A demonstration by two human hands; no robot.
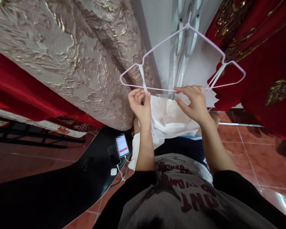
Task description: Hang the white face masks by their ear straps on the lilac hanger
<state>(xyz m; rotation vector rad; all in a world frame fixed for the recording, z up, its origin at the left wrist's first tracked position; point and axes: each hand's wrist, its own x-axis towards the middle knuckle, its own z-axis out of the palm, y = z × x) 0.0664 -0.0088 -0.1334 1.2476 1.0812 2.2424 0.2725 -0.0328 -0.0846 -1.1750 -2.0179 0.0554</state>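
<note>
The left hand (140, 105) has its fingers (147, 97) closed narrow. Thumb and forefinger pinch the foot of the left strap (142, 75) where it joins the white garment (168, 119), and the other fingers are curled into the palm. The right hand (193, 101) is a little wider. Its forefinger lies out along the top hem just under the hanger's lower bar, its thumb presses from below, and the hem is nipped between them.

The garment is thin white cloth with narrow straps, hanging slack and creased between the two hands and down over the person's lap. Each strap runs up and loops over a notch at one shoulder of the pale lilac hanger (157, 89). The right strap (215, 78) is stretched taut at a slant. The hanger is a thin wire one, tilted, with its hook up against shiny metal bars (181, 47) by a white wall.

Both forearms are bare and raised in front of the chest, with wrists bent forward and palms turned partly towards each other. Black sleeves show at the upper arms over a grey printed shirt (181, 197).

A lit phone (122, 145) lies on a black surface (62, 190) to the left, with a white cable attached. Gold-patterned fabric (62, 47) hangs above it, red embroidered cloth (264, 79) hangs at the right, and the floor (252, 152) is red tile.
</note>
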